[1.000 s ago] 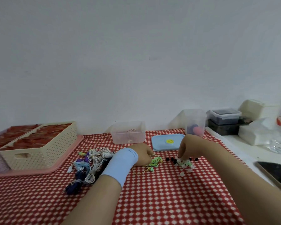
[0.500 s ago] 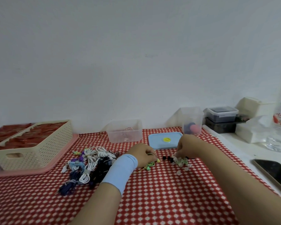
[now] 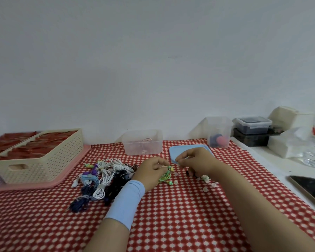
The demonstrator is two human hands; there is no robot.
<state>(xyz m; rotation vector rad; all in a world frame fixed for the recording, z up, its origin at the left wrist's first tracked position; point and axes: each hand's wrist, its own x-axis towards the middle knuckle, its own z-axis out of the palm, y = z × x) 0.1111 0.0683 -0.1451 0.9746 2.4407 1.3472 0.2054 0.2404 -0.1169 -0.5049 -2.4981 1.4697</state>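
Red-and-white checked cloth (image 3: 171,219); green earphones (image 3: 165,176); pale blue wristband (image 3: 125,202) and lid (image 3: 182,149); cream dotted basket (image 3: 49,160); pink tray (image 3: 49,183); white, purple and navy cables (image 3: 102,180).

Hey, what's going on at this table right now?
A person is working on a set of green earphones on the red checked tablecloth. The left hand grips the cord near one earbud. The right hand has its fingertips drawn together right beside it, over the blue lid; what they pinch is too small to tell. Loose ear tips lie scattered under the right wrist, and a pile of bundled earphones waits to the left.
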